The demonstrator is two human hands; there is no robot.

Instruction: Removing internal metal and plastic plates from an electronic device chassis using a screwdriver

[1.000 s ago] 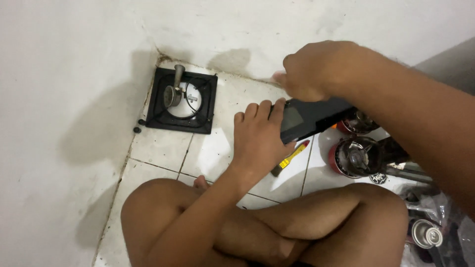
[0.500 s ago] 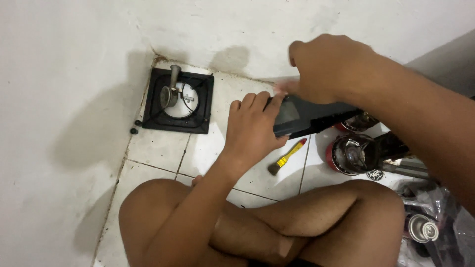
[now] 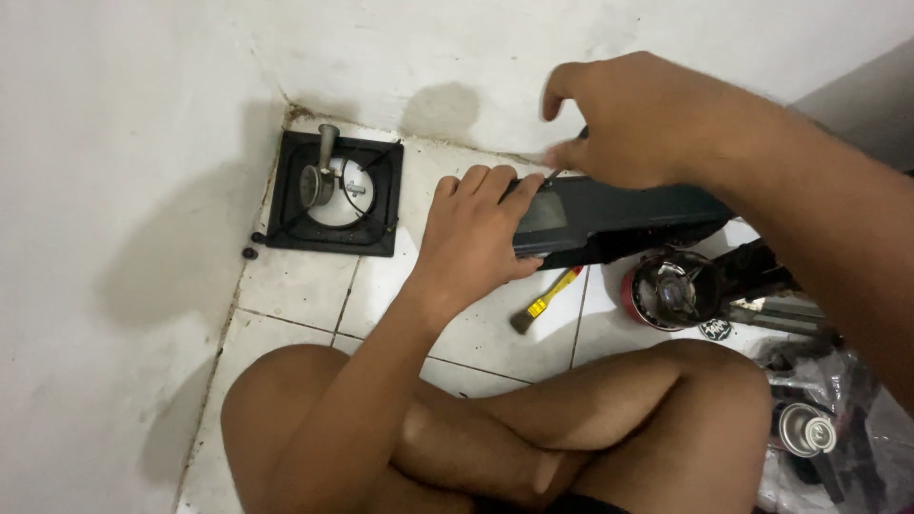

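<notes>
Head view: work is confined to a floor corner, white walls closing off the top and left. The left hand (image 3: 473, 235) lies flat, fingers spread, pressing on the near end of a dark elongated casing (image 3: 609, 221) that rests on the white tile floor (image 3: 305, 286). The right hand (image 3: 640, 119) is above the casing's upper edge, fingers pinched narrow on a thin tool (image 3: 562, 164) whose tip meets the casing; the tool is motion-blurred and its kind cannot be made out.

Open floor lies left of the casing, up to a black square frame (image 3: 333, 195) in the corner. A yellow-handled brush (image 3: 545, 302) lies just below the casing. To the right the floor is crowded: a red-rimmed round part (image 3: 666, 290) and assorted metal items, a canister (image 3: 805, 430) lower right.

Crossed legs block the bottom. The casing's far end is hidden under the right forearm.

Long axis of the casing runs left to right, nearly level, its inset panel facing up.
</notes>
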